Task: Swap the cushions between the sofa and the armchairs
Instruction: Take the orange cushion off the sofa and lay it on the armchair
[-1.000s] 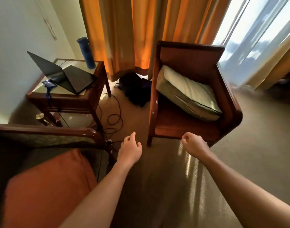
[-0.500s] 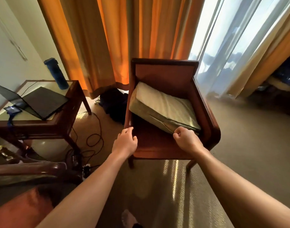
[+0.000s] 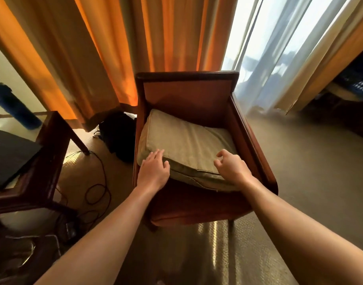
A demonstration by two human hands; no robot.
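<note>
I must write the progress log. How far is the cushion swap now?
Done: nothing visible; the beige cushion lies in the armchair. In hand: left hand and right hand, both open, reach its front edge. Left: lifting it and every exchange.

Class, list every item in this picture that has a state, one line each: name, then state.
Beige cushion: lying tilted in the armchair, front edge overhanging the seat.
Armchair: upright, holding the cushion.
Left hand: open, fingers on the cushion's front left corner.
Right hand: fingers curled, over the cushion's front right.
Orange curtain: drawn.
Blue bottle: standing on the side table.
</note>
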